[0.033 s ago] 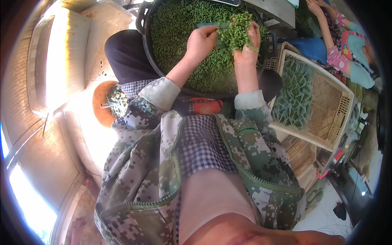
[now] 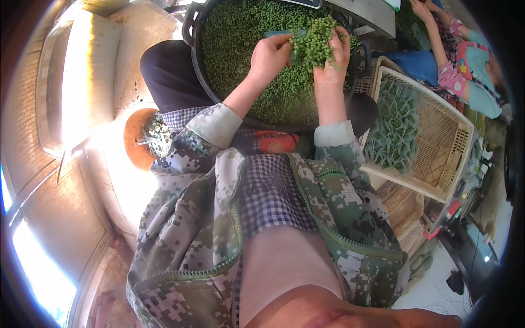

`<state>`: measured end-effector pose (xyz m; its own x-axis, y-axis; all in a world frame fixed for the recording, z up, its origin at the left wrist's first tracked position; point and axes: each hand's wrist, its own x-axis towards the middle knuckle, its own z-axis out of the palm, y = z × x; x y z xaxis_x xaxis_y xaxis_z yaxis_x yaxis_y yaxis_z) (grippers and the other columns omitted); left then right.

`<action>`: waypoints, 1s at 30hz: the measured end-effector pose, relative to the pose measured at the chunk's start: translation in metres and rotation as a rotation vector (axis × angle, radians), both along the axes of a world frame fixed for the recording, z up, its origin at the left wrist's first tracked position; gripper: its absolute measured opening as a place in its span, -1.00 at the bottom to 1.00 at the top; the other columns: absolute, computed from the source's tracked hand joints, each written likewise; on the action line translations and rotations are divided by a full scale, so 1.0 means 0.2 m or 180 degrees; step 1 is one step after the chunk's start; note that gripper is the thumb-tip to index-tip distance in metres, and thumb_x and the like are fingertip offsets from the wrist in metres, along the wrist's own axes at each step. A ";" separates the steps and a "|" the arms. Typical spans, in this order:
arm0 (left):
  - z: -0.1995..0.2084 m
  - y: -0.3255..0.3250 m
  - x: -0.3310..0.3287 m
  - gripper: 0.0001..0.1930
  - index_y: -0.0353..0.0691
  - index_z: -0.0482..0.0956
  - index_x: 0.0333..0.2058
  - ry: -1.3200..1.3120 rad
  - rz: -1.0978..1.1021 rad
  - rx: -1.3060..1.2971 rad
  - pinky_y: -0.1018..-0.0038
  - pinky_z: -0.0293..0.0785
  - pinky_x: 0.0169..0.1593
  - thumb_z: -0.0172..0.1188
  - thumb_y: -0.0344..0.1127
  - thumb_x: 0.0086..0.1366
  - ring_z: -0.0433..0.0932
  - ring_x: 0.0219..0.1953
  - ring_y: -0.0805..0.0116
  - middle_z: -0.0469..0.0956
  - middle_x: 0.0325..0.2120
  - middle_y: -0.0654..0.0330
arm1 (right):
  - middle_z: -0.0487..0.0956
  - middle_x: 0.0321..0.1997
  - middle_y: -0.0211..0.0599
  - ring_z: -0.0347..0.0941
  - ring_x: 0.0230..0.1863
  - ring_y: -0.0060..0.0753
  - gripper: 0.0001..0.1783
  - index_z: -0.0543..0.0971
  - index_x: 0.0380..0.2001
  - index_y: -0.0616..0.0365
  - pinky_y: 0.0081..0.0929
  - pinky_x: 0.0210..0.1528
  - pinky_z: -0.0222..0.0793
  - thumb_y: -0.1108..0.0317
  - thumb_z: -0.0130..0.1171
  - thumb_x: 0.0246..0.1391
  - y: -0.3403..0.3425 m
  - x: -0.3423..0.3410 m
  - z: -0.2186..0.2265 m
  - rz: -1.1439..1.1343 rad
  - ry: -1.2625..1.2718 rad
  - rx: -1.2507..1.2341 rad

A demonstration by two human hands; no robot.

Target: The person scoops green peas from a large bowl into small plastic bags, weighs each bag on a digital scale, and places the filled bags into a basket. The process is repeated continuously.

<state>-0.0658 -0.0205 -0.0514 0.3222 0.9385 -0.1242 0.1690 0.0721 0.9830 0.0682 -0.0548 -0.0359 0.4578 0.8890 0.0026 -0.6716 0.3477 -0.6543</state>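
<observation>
Green bead-like clusters [image 2: 315,46], seen from the head camera, form a bunch in the right hand [image 2: 332,63] over the right part of the black tub [image 2: 197,74]; that hand's fingers curl around the bunch. Over the tub's middle, the left hand [image 2: 269,57] pinches a bluish film [image 2: 278,34] beside the bunch; it is probably a thin plastic bag, though the fingers hide much of it. More of the same greenery [image 2: 235,60] covers the tub's inside. Right of the tub is a pale slatted crate [image 2: 436,145], its left part filled with rows of greenish packs [image 2: 391,128]. A co-worker [image 2: 451,63] is beyond the tub's right side, and an orange-brown bowl [image 2: 134,143] lies to the tub's left, nearer the wearer.
</observation>
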 end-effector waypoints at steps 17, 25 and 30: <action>0.03 0.01 0.02 -0.78 -0.38 0.56 -0.19 -0.0875 0.0183 -0.0649 0.57 0.42 -0.52 0.00 -0.42 0.27 0.45 -0.66 0.51 0.46 -0.70 0.27 | 0.48 -0.22 -0.31 0.44 -0.24 -0.46 -0.65 0.43 -0.02 0.12 -0.50 -0.14 0.36 0.38 0.13 0.08 0.02 -0.06 0.04 -0.0434 -0.4092 -0.0400; 0.06 -0.07 0.03 -0.75 -0.34 0.54 -0.10 -0.0283 -0.0143 0.0077 0.57 0.39 -0.48 -0.01 -0.40 0.31 0.38 -0.62 0.57 0.44 -0.65 0.31 | 0.54 -0.22 -0.13 0.51 -0.23 -0.28 -0.53 0.42 -0.09 0.22 -0.33 -0.22 0.42 0.17 0.24 0.00 -0.04 0.05 0.03 0.0998 -0.4759 -0.1941; 0.00 -0.02 0.04 -0.74 -0.39 0.52 -0.09 -0.0284 -0.0022 -0.0138 0.56 0.42 -0.47 0.00 -0.40 0.31 0.42 -0.63 0.54 0.46 -0.65 0.29 | 0.51 -0.08 -0.08 0.51 -0.14 -0.28 -0.45 0.41 -0.05 0.23 -0.34 -0.26 0.44 0.12 0.27 -0.02 -0.04 0.12 0.04 0.1027 -0.5135 -0.1609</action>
